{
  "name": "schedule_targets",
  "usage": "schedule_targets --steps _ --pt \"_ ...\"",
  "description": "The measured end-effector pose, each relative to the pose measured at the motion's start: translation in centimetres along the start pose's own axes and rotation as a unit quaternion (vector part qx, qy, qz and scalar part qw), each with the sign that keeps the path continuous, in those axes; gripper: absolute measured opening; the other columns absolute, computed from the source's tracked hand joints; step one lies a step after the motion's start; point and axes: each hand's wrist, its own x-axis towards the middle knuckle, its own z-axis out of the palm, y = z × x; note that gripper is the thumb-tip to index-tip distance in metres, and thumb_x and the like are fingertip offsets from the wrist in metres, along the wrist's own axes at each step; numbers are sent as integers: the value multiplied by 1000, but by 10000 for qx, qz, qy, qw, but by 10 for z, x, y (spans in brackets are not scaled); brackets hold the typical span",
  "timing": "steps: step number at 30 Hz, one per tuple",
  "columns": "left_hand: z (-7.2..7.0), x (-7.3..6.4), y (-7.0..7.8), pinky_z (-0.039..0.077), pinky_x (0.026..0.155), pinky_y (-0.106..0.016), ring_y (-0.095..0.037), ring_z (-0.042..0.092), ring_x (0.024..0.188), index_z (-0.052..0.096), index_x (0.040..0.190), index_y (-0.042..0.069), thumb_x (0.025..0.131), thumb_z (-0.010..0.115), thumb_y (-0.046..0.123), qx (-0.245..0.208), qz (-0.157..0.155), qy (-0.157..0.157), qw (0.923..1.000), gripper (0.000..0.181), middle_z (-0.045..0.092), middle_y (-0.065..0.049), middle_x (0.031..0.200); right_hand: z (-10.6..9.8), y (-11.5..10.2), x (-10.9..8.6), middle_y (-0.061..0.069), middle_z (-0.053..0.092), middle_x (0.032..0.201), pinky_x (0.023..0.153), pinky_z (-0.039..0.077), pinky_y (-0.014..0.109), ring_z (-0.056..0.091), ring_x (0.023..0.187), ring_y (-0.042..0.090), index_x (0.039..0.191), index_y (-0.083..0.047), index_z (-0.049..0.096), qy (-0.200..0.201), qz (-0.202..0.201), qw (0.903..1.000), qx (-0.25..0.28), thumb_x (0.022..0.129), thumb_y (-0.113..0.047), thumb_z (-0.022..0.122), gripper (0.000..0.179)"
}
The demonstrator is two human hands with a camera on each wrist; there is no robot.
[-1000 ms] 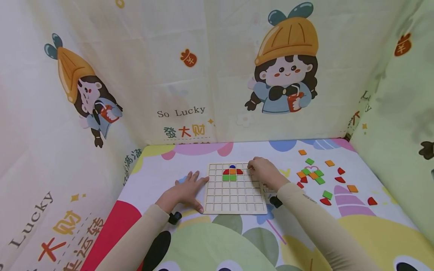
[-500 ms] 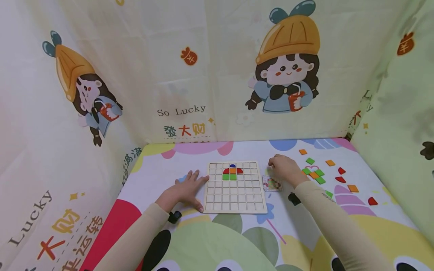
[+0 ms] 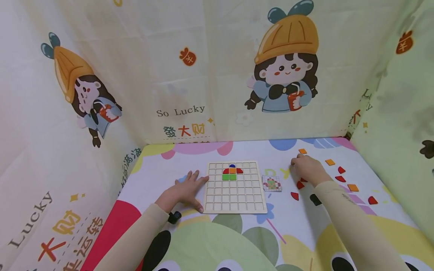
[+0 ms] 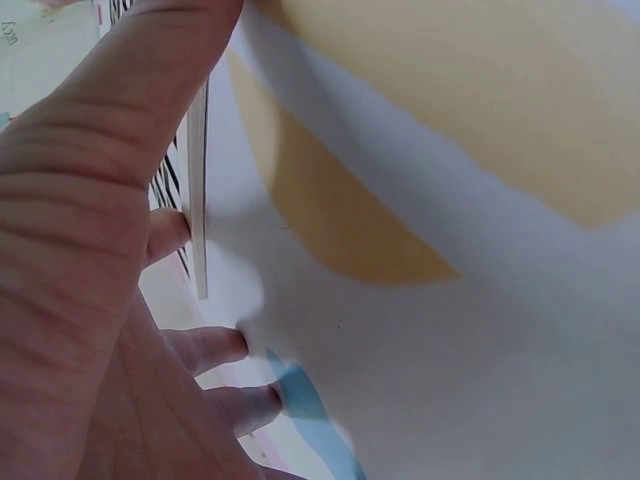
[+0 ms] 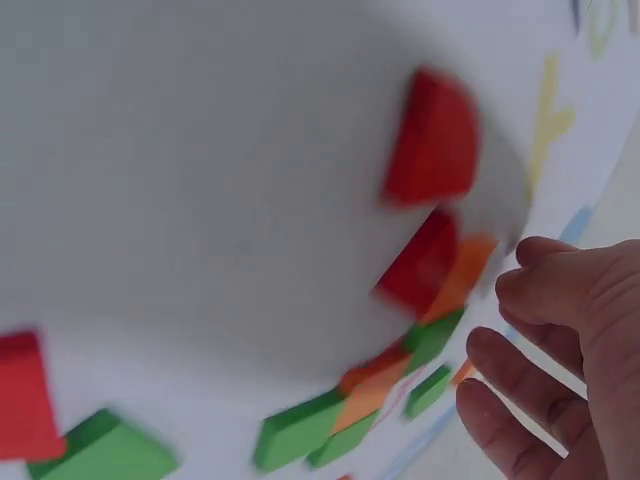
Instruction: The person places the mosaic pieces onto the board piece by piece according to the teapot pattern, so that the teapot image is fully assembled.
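A pale wooden grid board (image 3: pixel 235 195) carries a small cluster near its top: a blue half-round piece (image 3: pixel 232 166), red quarter-round pieces (image 3: pixel 239 171), an orange square (image 3: pixel 232 171) and green squares (image 3: pixel 226 177). My left hand (image 3: pixel 186 191) lies with spread fingers, thumb and fingertip touching the board's left edge. Over the loose pieces to the right is my right hand (image 3: pixel 309 169), its fingers loosely bent, nothing visible between them. In the right wrist view, orange (image 5: pixel 470 270) and green pieces (image 5: pixel 435 335) lie just beyond its fingertips, with a red quarter-round (image 5: pixel 435 140) above.
A small printed pattern card (image 3: pixel 272 183) lies just right of the board. More loose pieces surround the right hand, including an orange square (image 3: pixel 352 188) and a red quarter-round (image 3: pixel 372 200). Printed fabric walls (image 3: pixel 217 86) enclose the table.
My right hand has moved from the board's upper right corner rightward, past the card, to the loose pieces. The card has come into view. My left hand stays at the board's edge.
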Motion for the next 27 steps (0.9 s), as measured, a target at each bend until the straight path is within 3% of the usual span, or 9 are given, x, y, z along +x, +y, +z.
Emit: schedule_targets --steps 4,9,14,20,27 --pt "1 0 0 19 105 -88 -48 5 159 27 164 33 59 91 68 -31 -19 7 10000 128 9 -19 173 -2 16 -7 14 61 104 80 59 46 58 90 29 125 -4 69 -289 78 9987 407 89 6 70 37" --pt "2 1 -2 19 105 -88 -48 4 159 25 165 33 59 91 68 0 -28 -7 10000 129 7 -18 174 -5 32 -15 15 62 111 89 57 54 58 99 35 123 -8 71 -491 127 9951 850 89 5 69 36" --pt "2 2 -2 20 104 -88 -48 5 158 25 164 33 59 90 69 74 -28 -1 10000 129 8 -19 174 -7 41 -20 15 64 111 95 53 61 60 101 36 118 -5 72 -466 -53 9963 724 92 -1 72 27" --pt "0 0 -1 22 104 -88 -49 7 158 27 164 33 60 91 67 59 -28 18 10000 127 9 -20 173 -8 46 -22 12 64 103 90 55 58 60 91 30 114 -2 71 -376 -87 9984 413 89 -5 75 25" --pt "0 1 -1 22 103 -89 -50 7 158 27 164 32 60 91 67 27 33 14 10000 127 9 -20 173 -7 45 -21 14 61 103 89 56 56 59 90 31 116 -1 69 -383 -20 9984 410 89 -5 76 28"
